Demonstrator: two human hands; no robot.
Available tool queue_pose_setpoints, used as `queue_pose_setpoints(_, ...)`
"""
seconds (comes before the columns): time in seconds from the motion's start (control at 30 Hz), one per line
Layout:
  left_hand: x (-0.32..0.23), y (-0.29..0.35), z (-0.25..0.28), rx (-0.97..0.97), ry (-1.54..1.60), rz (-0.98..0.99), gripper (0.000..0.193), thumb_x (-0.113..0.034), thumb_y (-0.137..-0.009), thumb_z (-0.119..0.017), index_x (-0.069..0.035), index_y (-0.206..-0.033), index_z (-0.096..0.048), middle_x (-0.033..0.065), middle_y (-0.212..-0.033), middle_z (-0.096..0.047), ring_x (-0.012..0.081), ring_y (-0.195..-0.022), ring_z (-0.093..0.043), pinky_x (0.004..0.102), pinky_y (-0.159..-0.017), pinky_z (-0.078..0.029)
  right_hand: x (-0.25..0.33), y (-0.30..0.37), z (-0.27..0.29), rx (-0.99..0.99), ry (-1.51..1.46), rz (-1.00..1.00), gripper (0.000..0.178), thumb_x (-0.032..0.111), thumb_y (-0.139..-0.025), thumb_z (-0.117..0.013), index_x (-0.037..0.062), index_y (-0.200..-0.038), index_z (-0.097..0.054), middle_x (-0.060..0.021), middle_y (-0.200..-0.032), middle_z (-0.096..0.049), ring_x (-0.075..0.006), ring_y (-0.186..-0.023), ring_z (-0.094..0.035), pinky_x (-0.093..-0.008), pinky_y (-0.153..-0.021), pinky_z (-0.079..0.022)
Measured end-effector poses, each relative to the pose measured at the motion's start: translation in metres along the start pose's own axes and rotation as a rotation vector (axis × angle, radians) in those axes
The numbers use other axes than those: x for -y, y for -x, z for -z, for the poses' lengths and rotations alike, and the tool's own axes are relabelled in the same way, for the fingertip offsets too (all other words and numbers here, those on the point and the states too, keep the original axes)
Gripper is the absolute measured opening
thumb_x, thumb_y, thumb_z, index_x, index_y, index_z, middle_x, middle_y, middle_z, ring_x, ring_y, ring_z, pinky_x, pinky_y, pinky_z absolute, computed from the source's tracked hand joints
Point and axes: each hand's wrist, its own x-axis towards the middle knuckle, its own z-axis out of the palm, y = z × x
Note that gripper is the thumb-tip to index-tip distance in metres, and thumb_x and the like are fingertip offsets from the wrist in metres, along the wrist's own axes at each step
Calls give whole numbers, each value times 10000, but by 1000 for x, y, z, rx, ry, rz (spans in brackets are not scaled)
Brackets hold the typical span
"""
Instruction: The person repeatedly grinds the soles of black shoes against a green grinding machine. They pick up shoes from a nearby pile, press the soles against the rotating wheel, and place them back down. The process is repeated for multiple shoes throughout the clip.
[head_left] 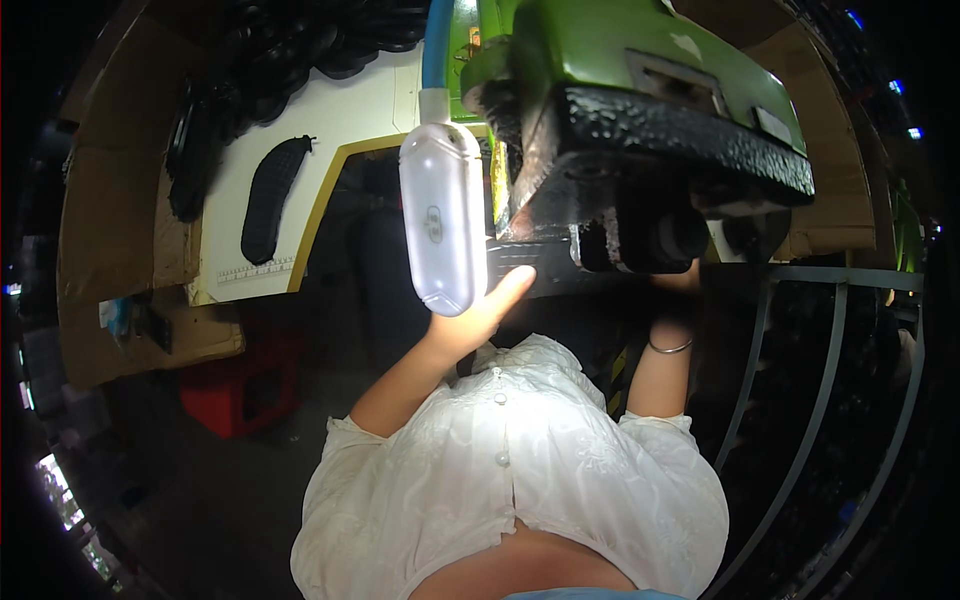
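Left hand [474, 324] partly behind the lamp [443, 220] in this view; thumb extended, fingers hidden, so opening and hold cannot be told; right hand [682, 279] beneath the head of the green machine [640, 60], mostly hidden; opening and hold likewise cannot be told; machine stands ahead, toward upper right; black piece [274, 200] lies on white table [225, 230] at left, near a black heap [300, 45].
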Motion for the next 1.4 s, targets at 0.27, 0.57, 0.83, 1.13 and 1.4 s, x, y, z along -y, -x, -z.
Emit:
queue_pose_setpoints(0.27,-3,-3,72,-58,8,-97,298,37,-704,-688,19,-971,-556,38,-911,-620,91,-842,-569,246,-764,-467,-22,0,-75,145,355,169,392,-79,-685,-688,-20,-1052,-560,-50,-978,-602,-105,-894,-561,-252,-806,-458)
queue_pose_setpoints(0.57,63,1,68,305,-407,89,345,-112,-749,-730,-13,-1044,-582,72,-964,-631,145,-903,-586,288,-812,-459,-21,-16,-105,190,579,323,272,-76,-686,-710,-44,-937,-612,-57,-874,-650,-95,-775,-605,-232,-709,-506)
queue_pose_setpoints(0.83,24,-5,-7,187,199,139,343,4,-783,-664,15,-1100,-533,86,-1045,-596,155,-964,-568,299,-875,-449,-35,5,-73,152,431,-2,347,104,-667,-787,-22,-949,-629,-41,-886,-646,-101,-861,-570,-263,-795,-460)
queue_pose_setpoints(1.13,34,3,13,9,68,33,342,21,-739,-697,17,-1053,-564,78,-1010,-612,160,-937,-580,300,-869,-449,-26,24,14,83,203,-229,244,-41,-649,-726,-23,-872,-628,-46,-805,-643,-95,-725,-586,-230,-688,-480)
queue_pose_setpoints(1.4,41,12,58,33,46,35,383,6,-753,-667,15,-1115,-544,69,-1053,-593,149,-977,-554,288,-881,-425,-12,-2,-37,113,91,-31,332,-91,-659,-694,-52,-978,-612,-90,-866,-653,-128,-782,-619,-246,-731,-508)
